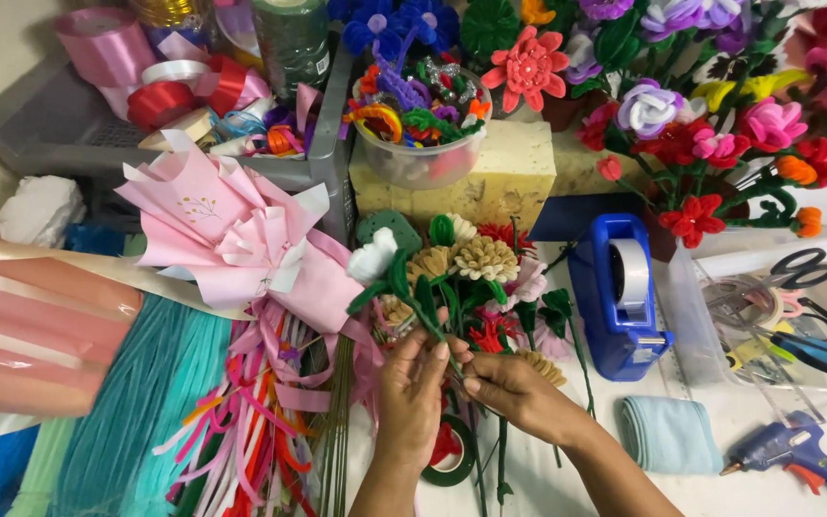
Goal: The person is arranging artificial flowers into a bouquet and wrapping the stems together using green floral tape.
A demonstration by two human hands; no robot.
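Head-worn camera looks steeply down, close over the worktable (768, 421).

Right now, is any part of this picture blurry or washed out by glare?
Head view: hands and flower bunch are sharp and evenly lit; the pink rolls at the left edge look soft and carry shiny glare streaks; edges bend slightly, like a wide lens; shadows are faint.
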